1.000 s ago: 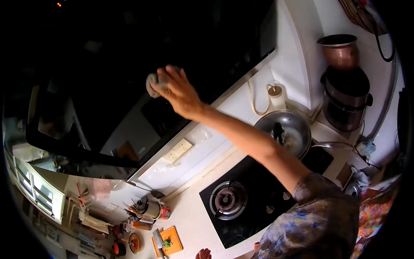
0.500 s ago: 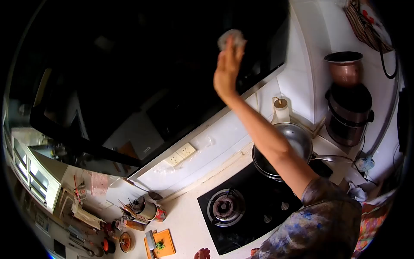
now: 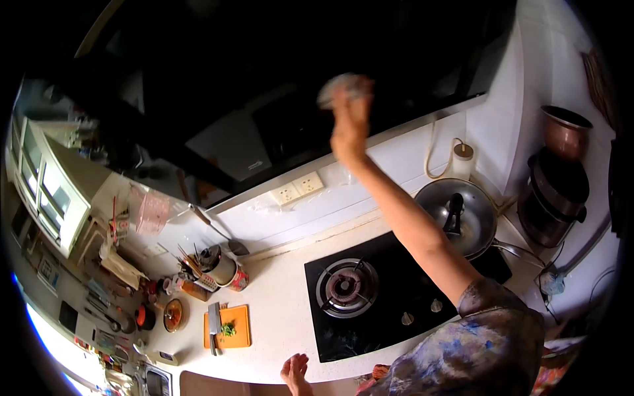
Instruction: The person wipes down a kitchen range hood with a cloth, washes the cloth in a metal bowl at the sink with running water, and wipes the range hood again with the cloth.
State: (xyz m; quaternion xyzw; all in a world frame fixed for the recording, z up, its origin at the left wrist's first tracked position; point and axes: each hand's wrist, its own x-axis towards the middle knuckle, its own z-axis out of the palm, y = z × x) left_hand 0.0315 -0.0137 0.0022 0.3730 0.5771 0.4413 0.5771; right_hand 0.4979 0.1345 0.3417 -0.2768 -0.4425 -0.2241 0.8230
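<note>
My right hand (image 3: 350,122) is raised against a large glossy black panel (image 3: 218,119) above the stove. Under its fingers is a pale, crumpled cloth (image 3: 338,90), pressed to the panel; both are blurred by motion. My left hand (image 3: 295,371) hangs low by the counter's front edge, fingers loosely bent and apart, with nothing visible in it. Below my right arm lies a black gas stove (image 3: 389,290) with a bare burner on its left side. A wide metal pan (image 3: 479,218) sits on its right side, partly behind my forearm.
An orange cutting board (image 3: 239,323) bears a cleaver (image 3: 214,320) and chopped greens (image 3: 228,329). A utensil holder (image 3: 221,267) stands by the wall near sockets (image 3: 297,189). At the right are a dark cooker (image 3: 555,188) and a copper-coloured pot (image 3: 564,135).
My right hand has slid the cloth leftward and lower across the black panel. My left hand has come further into view. The view has shifted, showing more of the counter and the pan.
</note>
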